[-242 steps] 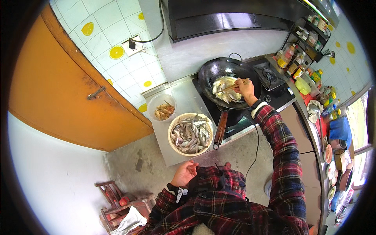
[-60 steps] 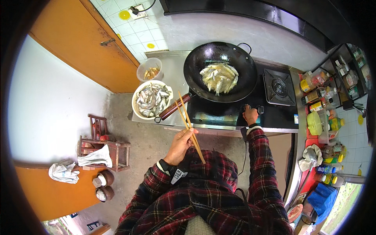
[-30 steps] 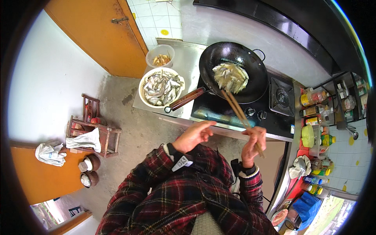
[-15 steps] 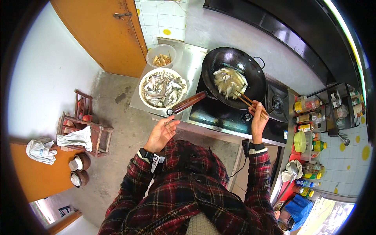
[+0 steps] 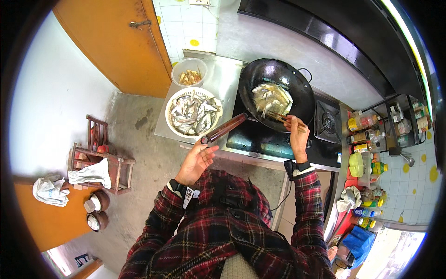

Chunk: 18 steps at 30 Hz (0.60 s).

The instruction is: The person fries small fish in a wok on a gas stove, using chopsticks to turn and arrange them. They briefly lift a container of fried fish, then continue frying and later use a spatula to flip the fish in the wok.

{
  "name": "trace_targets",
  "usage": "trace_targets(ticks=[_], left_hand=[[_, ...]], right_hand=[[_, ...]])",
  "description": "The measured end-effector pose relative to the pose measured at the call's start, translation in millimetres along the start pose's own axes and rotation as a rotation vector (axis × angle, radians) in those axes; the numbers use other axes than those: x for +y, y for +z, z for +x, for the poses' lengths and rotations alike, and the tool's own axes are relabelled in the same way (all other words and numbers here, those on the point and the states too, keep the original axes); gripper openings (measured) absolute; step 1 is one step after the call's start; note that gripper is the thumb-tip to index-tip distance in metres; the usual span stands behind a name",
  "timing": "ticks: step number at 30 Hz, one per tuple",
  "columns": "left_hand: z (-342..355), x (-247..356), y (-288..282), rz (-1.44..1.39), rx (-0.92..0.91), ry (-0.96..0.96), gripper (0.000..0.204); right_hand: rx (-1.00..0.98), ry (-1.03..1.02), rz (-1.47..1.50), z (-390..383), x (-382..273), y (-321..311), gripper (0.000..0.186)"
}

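A black wok sits on the stove with small fish frying in it. My right hand grips wooden chopsticks whose tips reach into the fish in the wok. My left hand is open, fingers spread, just below the end of the wok's brown handle; I cannot tell whether it touches it. A white bowl of raw small fish stands left of the wok, with a smaller white tub of pale food behind it.
A gas burner lies right of the wok. Bottles and jars crowd shelves at the right. An orange door is at the left. A small wooden stool with a cloth and pots stand on the concrete floor.
The chopsticks passed from my left hand to my right, which moved up to the wok. My left hand has risen toward the wok handle.
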<state>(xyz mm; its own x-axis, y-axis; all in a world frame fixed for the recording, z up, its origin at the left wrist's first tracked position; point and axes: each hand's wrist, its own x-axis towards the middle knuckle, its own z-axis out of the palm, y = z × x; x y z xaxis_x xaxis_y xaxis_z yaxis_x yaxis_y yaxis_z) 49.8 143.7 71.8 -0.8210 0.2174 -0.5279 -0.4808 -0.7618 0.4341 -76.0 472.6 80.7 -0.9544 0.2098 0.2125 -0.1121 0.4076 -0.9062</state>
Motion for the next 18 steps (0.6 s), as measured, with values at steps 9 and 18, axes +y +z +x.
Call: trace_targets(ticks=[9, 18], left_hand=[[3, 1, 5, 0.015, 0.004, -0.001, 0.051], [2, 0, 9, 0.007, 0.012, -0.023, 0.040]], right_hand=[[0.002, -0.009, 0.094, 21, 9, 11, 0.026], [0.158, -0.008, 0.129, 26, 15, -25, 0.031]])
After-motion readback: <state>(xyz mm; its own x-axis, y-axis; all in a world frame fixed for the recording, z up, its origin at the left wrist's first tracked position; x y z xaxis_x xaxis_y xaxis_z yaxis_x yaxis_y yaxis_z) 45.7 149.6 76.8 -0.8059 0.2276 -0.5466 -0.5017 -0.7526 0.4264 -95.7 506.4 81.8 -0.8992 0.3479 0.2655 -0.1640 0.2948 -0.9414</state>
